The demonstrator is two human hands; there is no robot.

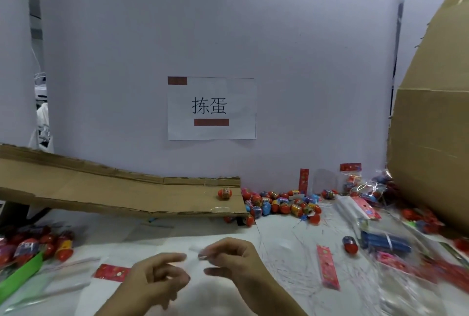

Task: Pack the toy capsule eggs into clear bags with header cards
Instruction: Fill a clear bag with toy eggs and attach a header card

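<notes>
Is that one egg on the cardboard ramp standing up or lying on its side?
Lying on its side. The orange egg rests lengthwise near the lower end of the cardboard ramp, its printed band running vertically.

Blurred hands (193, 272) before capsule eggs (281, 205), cardboard ramp (114, 191).

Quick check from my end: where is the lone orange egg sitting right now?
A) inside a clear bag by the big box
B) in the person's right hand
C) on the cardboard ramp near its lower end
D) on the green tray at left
C: the lone orange egg rests on the cardboard ramp near its lower right end, just above the pile of eggs on the table.
</notes>
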